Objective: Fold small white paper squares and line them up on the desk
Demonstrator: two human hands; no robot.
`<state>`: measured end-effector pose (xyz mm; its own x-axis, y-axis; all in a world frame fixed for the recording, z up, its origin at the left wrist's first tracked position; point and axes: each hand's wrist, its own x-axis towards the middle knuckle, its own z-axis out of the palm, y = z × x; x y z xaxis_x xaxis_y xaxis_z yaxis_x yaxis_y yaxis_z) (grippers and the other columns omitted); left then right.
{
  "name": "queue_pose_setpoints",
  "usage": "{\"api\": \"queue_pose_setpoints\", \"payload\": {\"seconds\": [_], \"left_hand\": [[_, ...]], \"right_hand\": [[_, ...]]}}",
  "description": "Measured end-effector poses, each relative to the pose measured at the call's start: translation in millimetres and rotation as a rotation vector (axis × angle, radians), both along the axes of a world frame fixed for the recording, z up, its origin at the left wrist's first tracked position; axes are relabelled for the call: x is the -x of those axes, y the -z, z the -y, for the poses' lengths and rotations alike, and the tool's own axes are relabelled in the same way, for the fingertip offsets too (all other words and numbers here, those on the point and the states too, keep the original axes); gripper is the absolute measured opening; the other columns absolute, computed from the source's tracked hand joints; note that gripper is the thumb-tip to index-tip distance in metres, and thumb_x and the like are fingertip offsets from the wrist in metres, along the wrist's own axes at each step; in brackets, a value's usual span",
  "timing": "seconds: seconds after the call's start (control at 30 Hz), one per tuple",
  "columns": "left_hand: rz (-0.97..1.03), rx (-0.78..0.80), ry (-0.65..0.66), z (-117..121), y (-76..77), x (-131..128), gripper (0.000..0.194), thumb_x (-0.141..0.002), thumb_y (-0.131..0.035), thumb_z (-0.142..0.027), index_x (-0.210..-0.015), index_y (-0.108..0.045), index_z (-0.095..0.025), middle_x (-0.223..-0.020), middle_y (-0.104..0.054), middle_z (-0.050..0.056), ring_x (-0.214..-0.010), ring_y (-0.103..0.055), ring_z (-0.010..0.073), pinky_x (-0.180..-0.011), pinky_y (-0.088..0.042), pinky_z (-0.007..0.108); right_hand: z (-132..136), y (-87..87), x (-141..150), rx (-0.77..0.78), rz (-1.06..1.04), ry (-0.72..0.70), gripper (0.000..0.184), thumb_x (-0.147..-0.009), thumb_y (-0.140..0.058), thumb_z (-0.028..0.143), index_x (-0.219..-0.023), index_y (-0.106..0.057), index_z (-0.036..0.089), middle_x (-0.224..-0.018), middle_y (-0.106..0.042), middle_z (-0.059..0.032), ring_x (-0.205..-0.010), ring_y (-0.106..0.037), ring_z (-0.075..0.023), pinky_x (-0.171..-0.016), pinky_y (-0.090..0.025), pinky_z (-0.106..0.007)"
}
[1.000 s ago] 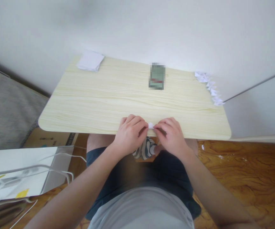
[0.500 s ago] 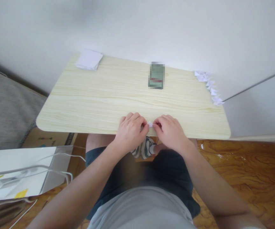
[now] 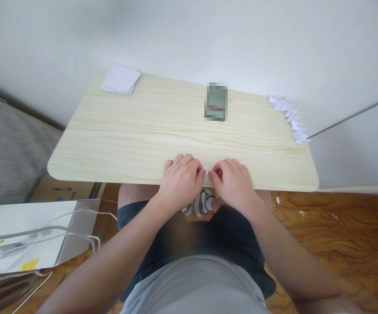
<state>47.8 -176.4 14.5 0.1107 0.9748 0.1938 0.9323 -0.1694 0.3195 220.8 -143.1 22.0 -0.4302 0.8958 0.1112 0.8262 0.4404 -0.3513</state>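
A small piece of folded white paper (image 3: 207, 170) shows between my two hands at the front edge of the light wooden table (image 3: 163, 117). My left hand (image 3: 182, 176) pinches its left side between thumb and forefinger. On the right side, the fingertips of my right hand (image 3: 230, 176) are pinched on the same paper. Fingers cover most of it, so its exact folded shape is hidden.
White paper sheets (image 3: 121, 79) lie stacked at the back left of the table. A blurred-out phone-like object (image 3: 216, 102) lies at the back middle. Several folded white paper pieces (image 3: 292, 117) line the right edge. Left of my legs is a white surface (image 3: 22, 235) with cables.
My hands stay at the table's front edge, with the right fingertips slightly closer to the left ones. Less of the paper shows between them. The view has shifted a little.
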Motion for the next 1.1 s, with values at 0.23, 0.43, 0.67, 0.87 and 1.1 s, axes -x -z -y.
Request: {"api": "queue_pose_setpoints", "payload": {"seconds": [0.23,0.43,0.67,0.87,1.1], "left_hand": [[0.046,-0.008,-0.048,1.8,3.2,-2.6,0.018,-0.096,-0.056,-0.034,-0.083,-0.060,-0.022,-0.096,-0.067,0.009,-0.096,-0.057,0.0305,-0.080,-0.037,0.046],[0.136,0.012,-0.052,1.2,3.1,-0.1,0.013,-0.095,-0.058,-0.034,-0.087,-0.061,-0.024,-0.094,-0.068,0.006,-0.096,-0.057,0.0294,-0.082,-0.036,0.045],[0.167,0.018,-0.007,2.1,2.5,6.2,0.009,-0.095,-0.057,-0.026,-0.095,-0.066,-0.026,-0.093,-0.069,0.004,-0.095,-0.057,0.0272,-0.081,-0.036,0.043],[0.155,-0.006,0.035,2.3,5.8,10.3,0.024,-0.099,-0.052,-0.029,-0.108,-0.074,-0.032,-0.098,-0.068,0.005,-0.099,-0.056,0.0268,-0.083,-0.037,0.042],[0.135,-0.026,0.041,5.8,7.7,11.0,0.023,-0.097,-0.058,-0.036,-0.109,-0.077,-0.033,-0.099,-0.066,0.005,-0.101,-0.055,0.0262,-0.086,-0.039,0.042]], "right_hand": [[-3.3,-0.3,-0.8,0.058,-0.059,0.029,0.007,-0.091,-0.065,0.028,-0.087,-0.062,0.024,-0.088,-0.070,-0.0050,-0.089,-0.060,-0.0266,-0.077,-0.038,-0.039],[-2.9,-0.6,-2.6,0.102,-0.122,0.033,0.003,-0.090,-0.064,0.022,-0.091,-0.064,0.025,-0.085,-0.070,-0.0029,-0.089,-0.059,-0.0259,-0.079,-0.039,-0.038],[-1.4,0.1,-4.5,0.105,-0.154,0.023,0.009,-0.091,-0.063,0.020,-0.095,-0.067,0.027,-0.081,-0.068,-0.0014,-0.088,-0.058,-0.0256,-0.081,-0.039,-0.038],[-0.3,5.4,-10.0,0.088,-0.203,0.009,0.013,-0.091,-0.061,0.016,-0.095,-0.069,0.026,-0.082,-0.067,-0.0020,-0.090,-0.058,-0.0247,-0.082,-0.041,-0.037],[4.6,13.2,-12.3,0.034,-0.280,0.025,0.012,-0.090,-0.063,0.016,-0.093,-0.071,0.025,-0.085,-0.066,-0.0026,-0.092,-0.059,-0.0236,-0.085,-0.042,-0.038]]}}
